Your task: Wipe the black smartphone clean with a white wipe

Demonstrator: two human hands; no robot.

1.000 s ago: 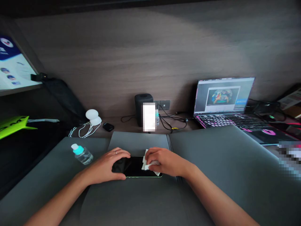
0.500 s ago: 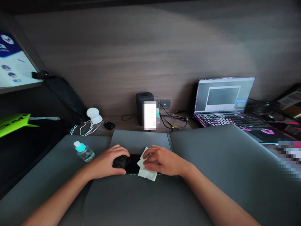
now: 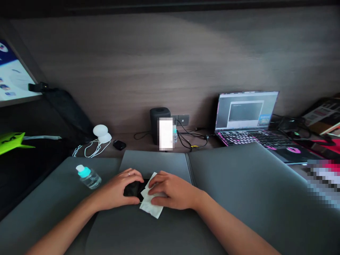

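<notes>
A dark phone (image 3: 132, 189) with a glossy black face lies flat on the grey mat (image 3: 154, 241). My left hand (image 3: 114, 193), with a ring on one finger, grips its left end between thumb and fingers. Bent over the phone's right part, my right hand (image 3: 175, 191) holds a folded white wipe (image 3: 152, 209) against the black face. The wipe's lower corner hangs past the near edge. That hand and the wipe hide the right end of the phone. A small clear bottle (image 3: 91, 180) with a turquoise collar lies tilted left of my left wrist.
Behind the mat stand a white rounded device (image 3: 101, 132) with cords, a small black object (image 3: 119, 145) and a black speaker (image 3: 154, 124). Cables (image 3: 195, 143) run toward an opened laptop (image 3: 245, 113) at the right. A black bag (image 3: 69, 113) leans at the left.
My right hand has slid left with the wipe, covering more of the phone toward my left hand. The left hand keeps its grip. The whole view has shifted slightly.
</notes>
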